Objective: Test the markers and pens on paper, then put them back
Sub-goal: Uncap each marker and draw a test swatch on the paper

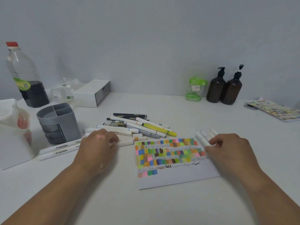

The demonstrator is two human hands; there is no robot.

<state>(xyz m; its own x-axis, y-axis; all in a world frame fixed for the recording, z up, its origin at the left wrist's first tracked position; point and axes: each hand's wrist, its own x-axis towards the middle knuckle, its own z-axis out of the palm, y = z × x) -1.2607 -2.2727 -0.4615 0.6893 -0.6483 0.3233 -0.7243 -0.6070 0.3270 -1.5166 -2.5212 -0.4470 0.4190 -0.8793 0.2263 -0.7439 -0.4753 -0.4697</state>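
Observation:
A sheet of paper (pixel 175 177) lies in front of me, its upper half filled with rows of colour swatches and scribbles. Behind it sprawls a pile of markers and pens (pixel 138 125), among them a yellow highlighter (pixel 159 129). My left hand (pixel 99 143) rests palm down on white markers left of the paper, fingers curled over them. My right hand (pixel 227 146) pinches the end of one white marker (pixel 202 140) from a small bunch at the paper's top right corner. A grey pen holder (pixel 58 122) with empty compartments stands to the left.
Two white markers (pixel 60 149) lie below the holder. At the left stand a white container (pixel 13 135), a bottle with dark liquid (pixel 26 78) and a white drawer box (pixel 92 93). At the back right are a green jar (pixel 195 89), two brown pump bottles (pixel 224 88) and a patterned booklet (pixel 274 111).

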